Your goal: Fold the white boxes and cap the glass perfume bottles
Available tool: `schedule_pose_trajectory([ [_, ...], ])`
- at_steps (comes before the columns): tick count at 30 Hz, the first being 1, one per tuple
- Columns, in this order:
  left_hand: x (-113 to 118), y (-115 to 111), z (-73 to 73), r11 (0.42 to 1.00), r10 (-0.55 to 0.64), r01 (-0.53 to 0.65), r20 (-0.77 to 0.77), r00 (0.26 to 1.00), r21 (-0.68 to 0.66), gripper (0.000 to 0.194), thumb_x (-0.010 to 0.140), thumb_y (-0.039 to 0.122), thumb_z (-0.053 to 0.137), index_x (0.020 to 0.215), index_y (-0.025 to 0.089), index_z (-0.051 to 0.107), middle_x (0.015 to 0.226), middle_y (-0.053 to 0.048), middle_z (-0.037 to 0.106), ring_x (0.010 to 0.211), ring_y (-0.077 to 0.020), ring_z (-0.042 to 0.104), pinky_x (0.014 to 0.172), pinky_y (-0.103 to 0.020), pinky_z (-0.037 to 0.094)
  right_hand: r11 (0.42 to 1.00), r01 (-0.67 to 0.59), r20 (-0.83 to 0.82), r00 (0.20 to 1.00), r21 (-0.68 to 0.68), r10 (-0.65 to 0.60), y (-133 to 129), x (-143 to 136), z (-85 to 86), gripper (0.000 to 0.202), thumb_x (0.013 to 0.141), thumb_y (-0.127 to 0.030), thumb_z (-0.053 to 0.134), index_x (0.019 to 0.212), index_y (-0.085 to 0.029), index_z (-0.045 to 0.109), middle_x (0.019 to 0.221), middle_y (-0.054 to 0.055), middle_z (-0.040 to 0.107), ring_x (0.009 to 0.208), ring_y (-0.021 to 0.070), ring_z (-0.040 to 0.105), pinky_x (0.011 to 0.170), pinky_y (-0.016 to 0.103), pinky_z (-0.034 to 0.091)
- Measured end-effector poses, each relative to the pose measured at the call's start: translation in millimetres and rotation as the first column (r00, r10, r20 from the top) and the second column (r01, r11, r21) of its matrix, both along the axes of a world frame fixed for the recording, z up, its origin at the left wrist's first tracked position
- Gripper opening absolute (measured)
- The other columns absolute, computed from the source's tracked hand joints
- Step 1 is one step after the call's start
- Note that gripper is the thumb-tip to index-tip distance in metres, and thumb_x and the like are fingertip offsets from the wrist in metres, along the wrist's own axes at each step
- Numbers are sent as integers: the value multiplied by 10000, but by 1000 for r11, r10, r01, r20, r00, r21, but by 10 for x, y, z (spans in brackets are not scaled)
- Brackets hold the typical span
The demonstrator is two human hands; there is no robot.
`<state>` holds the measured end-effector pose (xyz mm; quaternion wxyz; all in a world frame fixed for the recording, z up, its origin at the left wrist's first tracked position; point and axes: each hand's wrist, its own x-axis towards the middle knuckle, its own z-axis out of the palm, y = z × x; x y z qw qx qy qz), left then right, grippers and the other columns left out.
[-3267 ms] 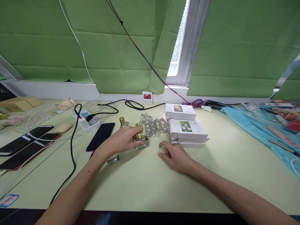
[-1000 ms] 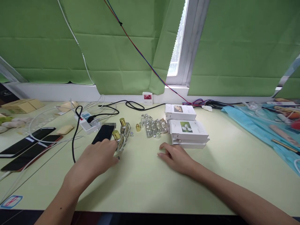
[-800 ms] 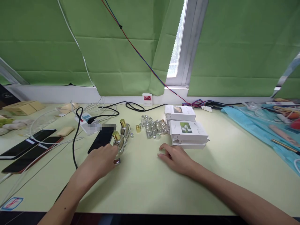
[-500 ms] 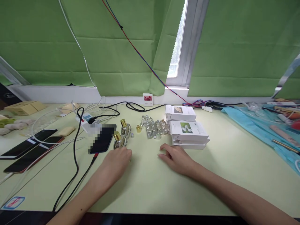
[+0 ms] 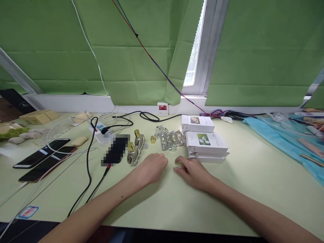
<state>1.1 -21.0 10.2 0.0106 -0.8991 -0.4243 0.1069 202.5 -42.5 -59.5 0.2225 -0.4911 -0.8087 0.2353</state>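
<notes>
My left hand is closed in a loose fist, back upward, over the middle of the table; anything within it is hidden. Close by on the right, my right hand rests with its fingers bent and a gap between thumb and forefinger, holding nothing. Two bottles with gold caps, one nearer and one farther, stand left of my left hand. Beyond the hands are a loose gold cap and several clear glass bottles. White boxes with flower pictures, a front stack and a rear one, lie behind my right hand.
Phones and a pixelated dark device lie at left, with black cables running to the front edge. A power strip is behind them. Blue sheeting with assorted items covers the right side. A small picture box stands at the back.
My left hand has moved right, away from the gold-capped bottles and towards my right hand. My right hand keeps nearly the same pose. The view has shifted slightly left.
</notes>
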Motion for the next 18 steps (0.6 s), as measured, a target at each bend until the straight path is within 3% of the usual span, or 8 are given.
schedule_pose_trajectory([
  [2, 38, 35, -15, 998, -69, 70, -101, 992, 5, 300, 743, -46, 515, 912, 111, 708, 841, -146, 726, 786, -313, 727, 644, -349, 493, 1000, 3, -2, 1000, -3, -3, -1, 1, -6, 262, 1028, -353, 528, 1235, -198, 574, 696, -17, 622, 661, 185, 582, 640, 268, 349],
  [5, 66, 111, -93, 994, -106, 106, -17, 994, 23, 311, 780, 23, 535, 1028, 127, 689, 793, -126, 720, 759, -321, 725, 615, -345, 461, 1000, 8, -17, 1000, -4, -8, 4, 4, -14, 341, 1021, -333, 527, 1335, -202, 501, 724, -18, 636, 669, 189, 591, 637, 266, 345],
  [12, 27, 328, -284, 987, -134, 119, 150, 980, 108, 172, 809, 155, 514, 900, 188, 656, 693, -76, 685, 631, -268, 654, 540, -327, 306, 1000, 11, -48, 999, -18, -12, 19, 11, -23, 378, 1007, -328, 535, 1357, -219, 442, 728, -31, 632, 642, 187, 583, 607, 259, 325],
  [18, 27, 352, -421, 988, -71, 27, 299, 952, 150, 156, 857, 220, 495, 757, 206, 614, 584, -34, 601, 513, -195, 532, 546, -332, 206, 1000, 10, -46, 999, -29, -11, 15, 14, -52, 394, 1005, -320, 534, 1370, -211, 433, 734, -26, 634, 649, 188, 579, 619, 265, 339],
])
